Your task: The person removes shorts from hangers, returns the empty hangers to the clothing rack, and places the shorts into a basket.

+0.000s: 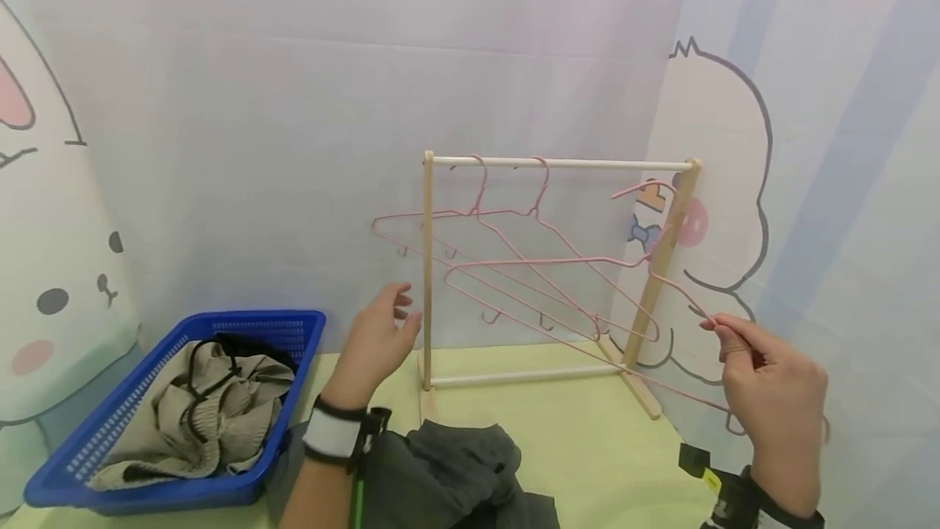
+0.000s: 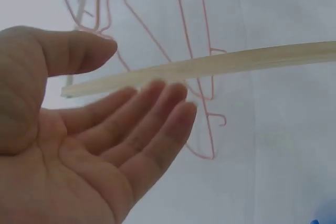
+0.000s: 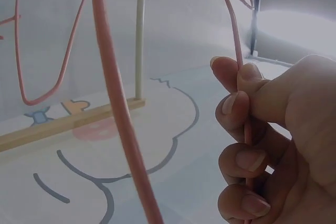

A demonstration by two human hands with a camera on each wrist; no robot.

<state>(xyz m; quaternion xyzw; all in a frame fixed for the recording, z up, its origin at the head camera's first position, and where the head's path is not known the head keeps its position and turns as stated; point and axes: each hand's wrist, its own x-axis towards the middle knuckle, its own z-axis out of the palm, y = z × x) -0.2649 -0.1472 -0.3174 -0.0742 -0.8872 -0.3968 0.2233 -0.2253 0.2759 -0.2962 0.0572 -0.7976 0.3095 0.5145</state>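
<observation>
My right hand (image 1: pixel 774 382) pinches one shoulder of a pink clothes hanger (image 1: pixel 543 262) between thumb and fingers, in front of the rack's right post. In the right wrist view the fingers (image 3: pixel 236 158) curl round the hanger's wire (image 3: pixel 234 30). That hanger's hook points up and left, off the rail. Beside the rack's left post (image 1: pixel 428 268), my left hand (image 1: pixel 373 341) is raised with nothing in it; its fingers (image 2: pixel 142 119) are loosely extended in the left wrist view. Two more pink hangers (image 1: pixel 481 186) hang from the white rail (image 1: pixel 573 163) of the wooden rack.
A blue basket (image 1: pixel 294 382) with beige clothing (image 1: pixel 213 415) stands at the left. Dark grey fabric (image 1: pixel 455 472) lies on the pale green table (image 1: pixel 602 447) at the front. Behind the rack is a curtain-like backdrop (image 1: pixel 294 145) with cartoon figures.
</observation>
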